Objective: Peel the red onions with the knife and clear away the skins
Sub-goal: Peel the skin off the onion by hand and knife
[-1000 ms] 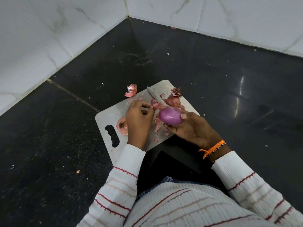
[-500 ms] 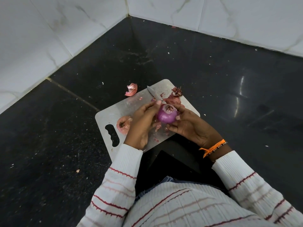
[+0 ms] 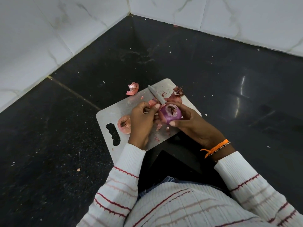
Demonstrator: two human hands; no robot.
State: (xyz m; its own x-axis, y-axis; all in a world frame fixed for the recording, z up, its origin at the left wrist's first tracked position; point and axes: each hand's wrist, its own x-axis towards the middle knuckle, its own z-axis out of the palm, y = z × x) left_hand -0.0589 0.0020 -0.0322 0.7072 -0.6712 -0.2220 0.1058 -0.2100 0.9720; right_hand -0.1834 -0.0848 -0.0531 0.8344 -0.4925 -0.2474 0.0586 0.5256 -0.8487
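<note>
The left hand (image 3: 142, 123) hides the knife (image 3: 157, 96) handle and seemingly part of an onion end (image 3: 124, 124).

Bench (image 3: 213, 71): black speckled stone, a seam running across its left part, white flecks scattered over it. Lying directly on it: steel cutting board (image 3: 114, 112) with a handle slot; one curled onion skin (image 3: 132, 91) just beside the board's far edge.
</note>
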